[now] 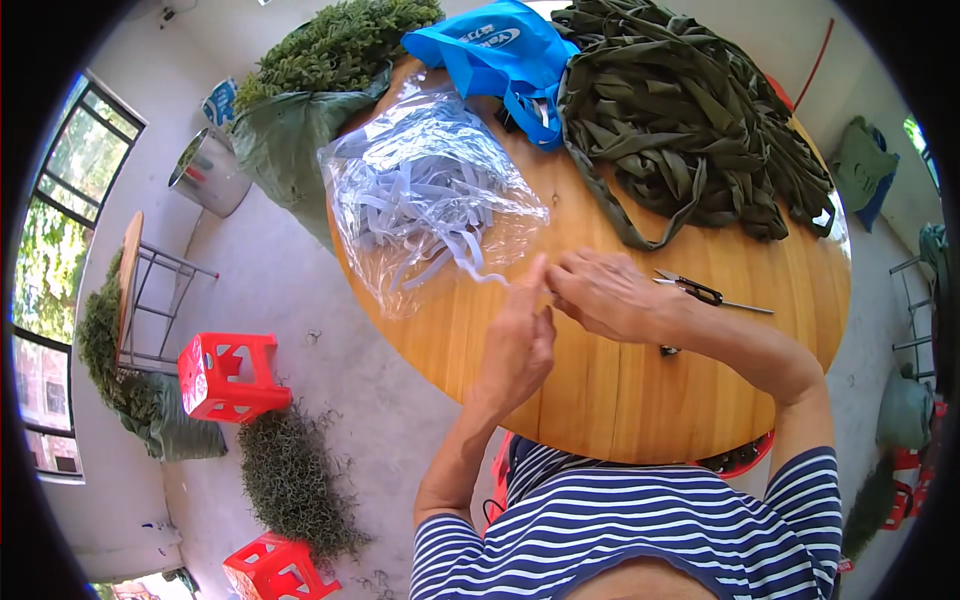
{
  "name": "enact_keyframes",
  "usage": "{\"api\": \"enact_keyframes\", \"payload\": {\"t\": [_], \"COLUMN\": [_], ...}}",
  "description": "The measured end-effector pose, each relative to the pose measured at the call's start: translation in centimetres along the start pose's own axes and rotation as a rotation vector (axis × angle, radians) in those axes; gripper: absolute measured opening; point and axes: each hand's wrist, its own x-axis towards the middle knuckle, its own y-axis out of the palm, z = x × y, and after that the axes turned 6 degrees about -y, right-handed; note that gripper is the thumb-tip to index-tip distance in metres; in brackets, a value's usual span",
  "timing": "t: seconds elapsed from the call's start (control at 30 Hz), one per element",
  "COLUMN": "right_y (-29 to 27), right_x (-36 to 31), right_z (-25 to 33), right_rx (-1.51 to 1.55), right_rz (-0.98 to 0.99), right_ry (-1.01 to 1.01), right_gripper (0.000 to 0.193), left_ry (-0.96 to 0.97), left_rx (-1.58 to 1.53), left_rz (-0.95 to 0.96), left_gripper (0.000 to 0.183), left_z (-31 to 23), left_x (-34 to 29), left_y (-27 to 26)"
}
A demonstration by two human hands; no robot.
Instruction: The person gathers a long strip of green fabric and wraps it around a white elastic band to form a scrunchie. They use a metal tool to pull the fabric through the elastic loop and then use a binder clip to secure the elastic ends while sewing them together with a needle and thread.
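My left hand (518, 345) is closed over the table, its index finger pointing up toward my right hand. A pale flat strip (486, 272) runs out of a clear plastic bag (400, 215) and disappears at the left fingers, which appear to pinch it. My right hand (608, 292) is closed, its fingertips meeting the left ones; whatever lies between them is hidden. More pale strips (400, 205) lie tangled inside the bag. To the right of my right hand lie small black-handled snips (700, 290) on the round wooden table (620, 400).
A big heap of dark green fabric straps (680, 120) covers the table's far right, beside a blue bag (495, 45). Artificial greenery (335, 45) sits at the far left edge. Red plastic stools (235, 375) and more greenery (290, 475) stand on the floor at left.
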Motion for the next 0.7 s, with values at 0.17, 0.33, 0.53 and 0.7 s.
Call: {"api": "enact_keyframes", "payload": {"t": [0.17, 0.33, 0.53, 0.7], "right_y": [-3.1, -4.4, -2.2, -0.6], "right_x": [-7.9, -13.9, -17.2, -17.2], "right_z": [0.4, 2.0, 2.8, 2.8], "right_rx": [0.048, 0.475, 0.758, 0.900], "right_rz": [-0.140, 0.071, -0.107, -0.196], "right_ry": [0.069, 0.396, 0.442, 0.531], "right_gripper": [0.019, 0.019, 0.014, 0.016], "left_ry": [-0.074, -0.067, 0.049, -0.062], "left_rx": [-0.275, -0.152, -0.196, -0.058], "left_rz": [0.440, 0.698, 0.695, 0.795], "left_gripper": [0.026, 0.019, 0.022, 0.019], "left_z": [-2.2, -4.6, -6.6, -5.9], "left_x": [-0.1, -2.0, -2.7, -2.5], "left_y": [2.9, 5.5, 6.6, 6.0]}}
